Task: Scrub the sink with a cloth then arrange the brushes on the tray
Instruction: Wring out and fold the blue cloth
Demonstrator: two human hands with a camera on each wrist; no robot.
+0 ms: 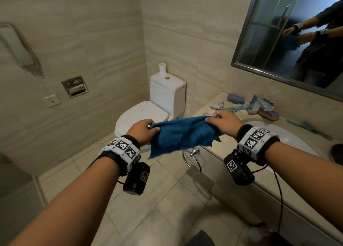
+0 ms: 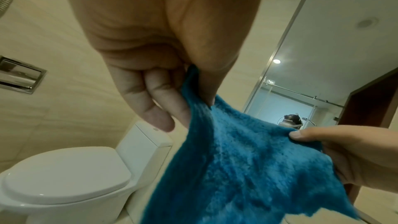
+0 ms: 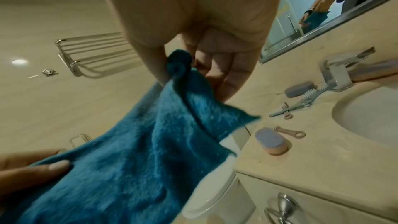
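Your left hand (image 1: 142,132) and right hand (image 1: 223,122) each pinch a top corner of the cloth (image 1: 181,136), probably spreading it to scrub; sink (image 1: 297,143) at 3 o'clock, brushes (image 1: 228,107) on the tabletop (image 1: 263,173) at 1 o'clock.

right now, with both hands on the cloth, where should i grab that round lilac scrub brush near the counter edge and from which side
Take the lilac scrub brush by its tan wooden end, which points toward the counter's front edge, coming down from above and in front. It lies on its side with the bristle face turned toward the wall, so the wooden body is the firm, exposed part. The right hand is nearer, once it releases the cloth.
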